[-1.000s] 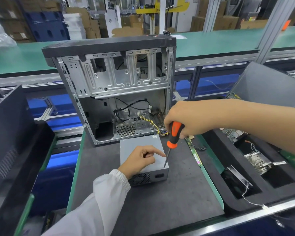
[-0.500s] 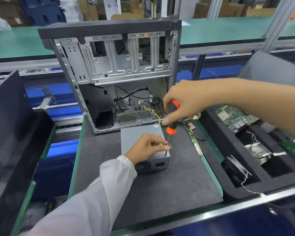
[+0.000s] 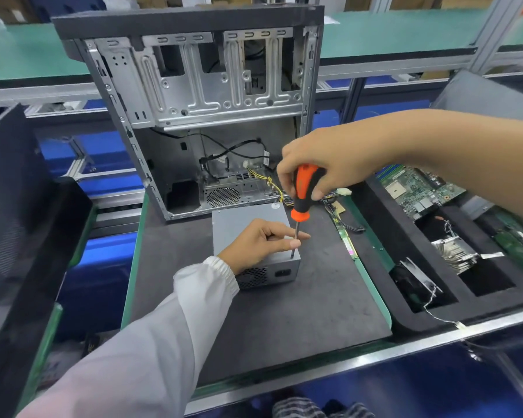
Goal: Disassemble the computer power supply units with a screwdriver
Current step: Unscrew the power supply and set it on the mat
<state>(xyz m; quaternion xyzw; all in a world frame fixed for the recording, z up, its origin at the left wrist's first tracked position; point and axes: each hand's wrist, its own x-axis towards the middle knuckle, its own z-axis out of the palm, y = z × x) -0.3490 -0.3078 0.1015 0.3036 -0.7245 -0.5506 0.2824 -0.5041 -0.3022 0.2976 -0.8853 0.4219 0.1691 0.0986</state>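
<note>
A grey power supply unit (image 3: 239, 221) lies on the dark mat (image 3: 284, 303), its vented end facing me. My left hand (image 3: 260, 242) rests on its top and pinches the metal shaft of the screwdriver (image 3: 302, 191) between thumb and forefinger. My right hand (image 3: 323, 164) grips the orange and black handle from above. The screwdriver stands almost upright, its tip on the unit's top near the front right corner. Yellow and black cables (image 3: 269, 182) run from the unit's far end into the case.
An open, stripped computer case (image 3: 200, 86) stands upright just behind the unit. A black foam tray (image 3: 405, 236) on the right holds circuit boards, a heatsink and a fan. A dark side panel (image 3: 18, 206) leans at the left. Green conveyor benches run behind.
My left hand went from pointing on the unit's top to pinching the screwdriver shaft. The screwdriver swung upright, its tip set on the front right corner. The camera moved closer.
</note>
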